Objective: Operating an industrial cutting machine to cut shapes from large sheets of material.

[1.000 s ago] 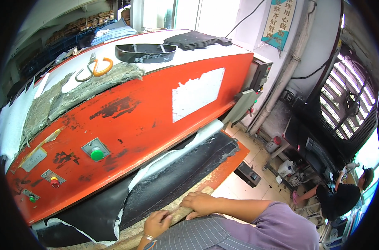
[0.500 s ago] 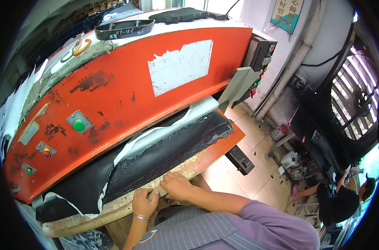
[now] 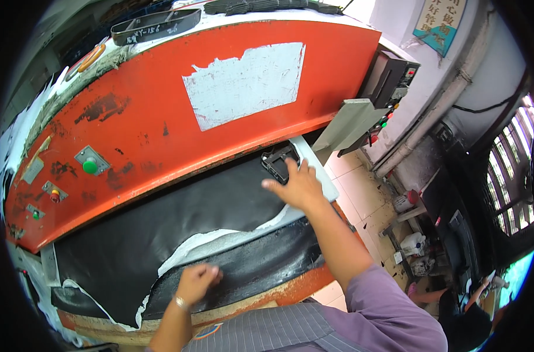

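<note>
The right arm (image 3: 340, 240) reaches forward, the right hand (image 3: 301, 186) spread wide. The left hand (image 3: 195, 285) is loosely curled.

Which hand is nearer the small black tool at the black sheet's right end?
Right. The right hand is at the small black tool, fingers reaching over it; the left hand is well apart, toward the lower left.

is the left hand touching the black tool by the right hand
Apart: the head view shows black sheet between the left hand and the black tool.
</note>
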Tool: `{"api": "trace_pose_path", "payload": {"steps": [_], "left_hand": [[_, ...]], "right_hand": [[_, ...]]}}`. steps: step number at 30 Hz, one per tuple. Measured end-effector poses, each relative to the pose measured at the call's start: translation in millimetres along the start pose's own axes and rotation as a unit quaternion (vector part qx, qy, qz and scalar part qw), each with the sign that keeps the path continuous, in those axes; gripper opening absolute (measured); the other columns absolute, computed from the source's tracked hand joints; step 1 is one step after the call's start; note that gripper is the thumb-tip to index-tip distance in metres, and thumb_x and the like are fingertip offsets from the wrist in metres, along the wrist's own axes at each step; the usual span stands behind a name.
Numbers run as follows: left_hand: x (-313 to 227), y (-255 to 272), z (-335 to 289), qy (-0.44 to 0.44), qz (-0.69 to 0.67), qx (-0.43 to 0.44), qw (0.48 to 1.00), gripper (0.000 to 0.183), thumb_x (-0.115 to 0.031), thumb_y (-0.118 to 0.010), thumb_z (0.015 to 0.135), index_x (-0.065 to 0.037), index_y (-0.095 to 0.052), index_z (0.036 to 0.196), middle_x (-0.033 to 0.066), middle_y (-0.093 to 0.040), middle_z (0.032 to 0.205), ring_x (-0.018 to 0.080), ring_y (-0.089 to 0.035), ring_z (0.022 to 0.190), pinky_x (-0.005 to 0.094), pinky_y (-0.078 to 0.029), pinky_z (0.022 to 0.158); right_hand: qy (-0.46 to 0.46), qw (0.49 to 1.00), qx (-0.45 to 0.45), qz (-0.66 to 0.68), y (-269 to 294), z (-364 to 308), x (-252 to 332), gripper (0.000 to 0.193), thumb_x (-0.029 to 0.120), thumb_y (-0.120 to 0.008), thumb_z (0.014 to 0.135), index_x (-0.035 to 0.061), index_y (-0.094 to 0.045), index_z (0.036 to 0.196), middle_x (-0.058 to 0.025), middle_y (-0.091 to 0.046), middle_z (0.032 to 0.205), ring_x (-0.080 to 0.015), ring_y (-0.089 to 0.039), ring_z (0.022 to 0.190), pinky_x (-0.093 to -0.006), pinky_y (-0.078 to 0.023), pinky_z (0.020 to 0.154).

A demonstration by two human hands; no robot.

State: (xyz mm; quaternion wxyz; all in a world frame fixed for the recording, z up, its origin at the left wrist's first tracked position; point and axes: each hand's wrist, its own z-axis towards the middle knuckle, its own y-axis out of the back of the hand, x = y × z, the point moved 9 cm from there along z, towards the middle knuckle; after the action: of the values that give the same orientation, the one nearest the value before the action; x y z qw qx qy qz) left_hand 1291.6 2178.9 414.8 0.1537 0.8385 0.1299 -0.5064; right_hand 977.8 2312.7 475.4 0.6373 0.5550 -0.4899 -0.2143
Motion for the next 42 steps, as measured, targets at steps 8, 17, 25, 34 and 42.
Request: {"api": "trace_pose_path", "payload": {"steps": [8,17,25,34,42], "left_hand": [[-62,-103,149,-0.034,-0.225,-0.022,0.974,0.032,-0.023,-0.054,0.095,0.000,-0.054,0.117,0.0149,-0.057,0.117,0.0214,-0.062,0.088,0.0333,-0.053,0.078],[-63,-165,164,-0.052,-0.289,0.050,0.955,0.044,-0.018,-0.043,0.099,0.005,-0.033,0.136,0.0198,-0.048,0.130,0.0270,-0.054,0.115,0.0356,-0.045,0.098],[-58,-162,163,-0.075,-0.309,0.039,0.947,0.048,-0.021,-0.044,0.100,0.005,-0.031,0.137,0.0214,-0.046,0.132,0.0271,-0.052,0.118,0.0343,-0.044,0.101],[-55,-216,111,-0.099,-0.404,0.163,0.894,0.060,-0.039,-0.028,0.102,0.000,-0.018,0.147,0.0172,-0.032,0.146,0.0222,-0.033,0.134,0.0297,-0.021,0.111],[-63,-167,38,-0.153,-0.135,0.089,0.975,0.049,-0.017,-0.043,0.095,-0.003,-0.033,0.141,0.0110,-0.048,0.129,0.0170,-0.047,0.117,0.0314,-0.035,0.102]], "right_hand": [[0.025,0.999,0.035,0.031,-36,29,-35,0.087,0.046,-0.078,0.060,-0.0008,-0.045,0.126,-0.0285,-0.040,0.129,-0.0406,-0.036,0.121,-0.0437,-0.040,0.099],[0.076,0.992,-0.003,0.097,5,18,-52,0.071,0.032,-0.078,0.056,-0.0017,-0.055,0.114,-0.0256,-0.051,0.113,-0.0390,-0.045,0.111,-0.0420,-0.040,0.096],[0.099,0.960,-0.036,0.258,-1,2,-97,0.068,0.027,-0.079,0.058,0.0000,-0.057,0.116,-0.0196,-0.052,0.114,-0.0322,-0.050,0.112,-0.0388,-0.040,0.097],[0.101,0.849,0.190,0.483,-21,-119,-74,0.096,0.018,-0.083,0.058,-0.0005,-0.033,0.138,-0.0153,-0.034,0.132,-0.0270,-0.040,0.124,-0.0356,-0.042,0.099],[0.320,0.868,0.278,0.260,-41,-160,-7,0.105,0.041,-0.082,0.060,0.0008,-0.027,0.140,-0.0260,-0.034,0.117,-0.0402,-0.045,0.109,-0.0408,-0.042,0.097]]}}
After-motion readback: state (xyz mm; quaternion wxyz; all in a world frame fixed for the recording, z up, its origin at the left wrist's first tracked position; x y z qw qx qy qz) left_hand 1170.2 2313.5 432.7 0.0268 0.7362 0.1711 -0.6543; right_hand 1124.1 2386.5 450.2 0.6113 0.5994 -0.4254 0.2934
